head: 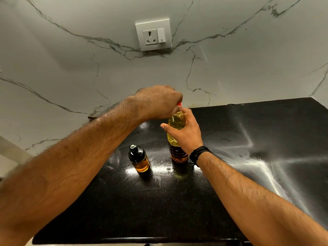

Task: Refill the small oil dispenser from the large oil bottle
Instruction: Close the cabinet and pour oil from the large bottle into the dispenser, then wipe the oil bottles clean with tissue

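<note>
Steadying and twisting, by the look of it:
counter [230,201]: black stone under both hands, a flat base so nothing tips.
large oil bottle [177,139]: upright, right hand [186,134] wrapped around its upper body, probably so it can't spin.
left hand [159,102]: curled down over the red cap [179,104], likely unscrewing it.
small oil dispenser [139,158]: just left of the bottle, below the left hand, untouched, black top on, partly full, close for pouring.
</note>
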